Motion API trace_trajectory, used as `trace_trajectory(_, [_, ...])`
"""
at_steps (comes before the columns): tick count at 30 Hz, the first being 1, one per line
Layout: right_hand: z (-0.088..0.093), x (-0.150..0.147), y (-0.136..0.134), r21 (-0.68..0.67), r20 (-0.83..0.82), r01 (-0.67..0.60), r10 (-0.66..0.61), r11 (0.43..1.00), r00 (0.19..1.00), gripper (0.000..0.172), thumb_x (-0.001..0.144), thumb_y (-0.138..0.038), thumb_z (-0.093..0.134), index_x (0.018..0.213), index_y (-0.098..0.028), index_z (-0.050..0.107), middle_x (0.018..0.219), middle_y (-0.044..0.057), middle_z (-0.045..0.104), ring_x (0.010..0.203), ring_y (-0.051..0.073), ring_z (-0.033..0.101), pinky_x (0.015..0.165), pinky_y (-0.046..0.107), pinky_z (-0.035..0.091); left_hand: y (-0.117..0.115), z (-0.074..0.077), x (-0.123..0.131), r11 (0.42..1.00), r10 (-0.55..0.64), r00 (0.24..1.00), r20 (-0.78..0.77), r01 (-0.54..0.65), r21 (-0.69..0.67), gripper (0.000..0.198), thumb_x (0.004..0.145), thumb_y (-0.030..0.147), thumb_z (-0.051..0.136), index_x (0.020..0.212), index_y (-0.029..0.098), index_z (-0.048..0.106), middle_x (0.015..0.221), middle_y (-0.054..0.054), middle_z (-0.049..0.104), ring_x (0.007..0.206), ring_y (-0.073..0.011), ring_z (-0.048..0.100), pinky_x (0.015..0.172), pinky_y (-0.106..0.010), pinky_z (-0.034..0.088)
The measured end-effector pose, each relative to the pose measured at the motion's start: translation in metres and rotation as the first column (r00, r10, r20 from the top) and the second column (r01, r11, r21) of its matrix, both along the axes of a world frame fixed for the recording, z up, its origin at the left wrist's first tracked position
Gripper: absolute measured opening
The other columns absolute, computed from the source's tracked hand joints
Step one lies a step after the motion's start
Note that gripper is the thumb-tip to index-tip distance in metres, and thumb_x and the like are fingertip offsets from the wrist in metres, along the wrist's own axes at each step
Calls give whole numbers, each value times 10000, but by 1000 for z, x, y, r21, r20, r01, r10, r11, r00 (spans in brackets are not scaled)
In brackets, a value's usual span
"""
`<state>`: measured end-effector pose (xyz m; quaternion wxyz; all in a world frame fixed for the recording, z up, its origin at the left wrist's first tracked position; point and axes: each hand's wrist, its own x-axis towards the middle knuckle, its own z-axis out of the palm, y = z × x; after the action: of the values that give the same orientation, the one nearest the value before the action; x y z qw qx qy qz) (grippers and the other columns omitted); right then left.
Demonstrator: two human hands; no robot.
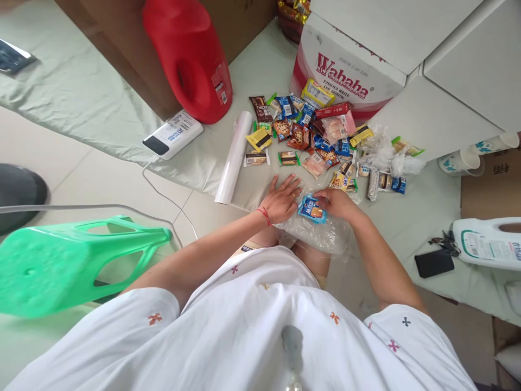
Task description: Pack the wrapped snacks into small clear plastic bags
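In the head view, my right hand [337, 204] grips the right edge of a blue snack packet [311, 208] with thumb and fingers. The packet lies on a sheet of clear plastic film [328, 236] that spreads over the table edge and my lap. My left hand [280, 200], a red string at its wrist, rests flat with fingers stretched out, just left of the packet. Beyond both hands lies a loose pile of small wrapped snacks [301, 136] in brown, blue, yellow and pink. A white roll [234, 157] lies left of the pile.
A red jug [189, 60] and a white power bank [174, 134] with a cable stand at the back left. Behind the snacks is a Wahaha carton [342, 76]. A green stool [81, 266] is at left; a black wallet [433, 263] and white bottle [488, 243] lie right.
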<state>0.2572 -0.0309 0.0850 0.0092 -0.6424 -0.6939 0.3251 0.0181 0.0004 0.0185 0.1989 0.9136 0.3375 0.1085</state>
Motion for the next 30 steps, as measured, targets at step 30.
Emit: trace_trajectory(30, [-6,3,-55,513,113,350,-466,784,878,511,993,-324,475,1484,-194,529,1496,165,519,1337,305,564,1038,448,532,7,-1,2,967,255,965,56,-256,14,656,974,306,389,1618,181,381,1692,-116,377,1615,-271,240,1310,-537,150])
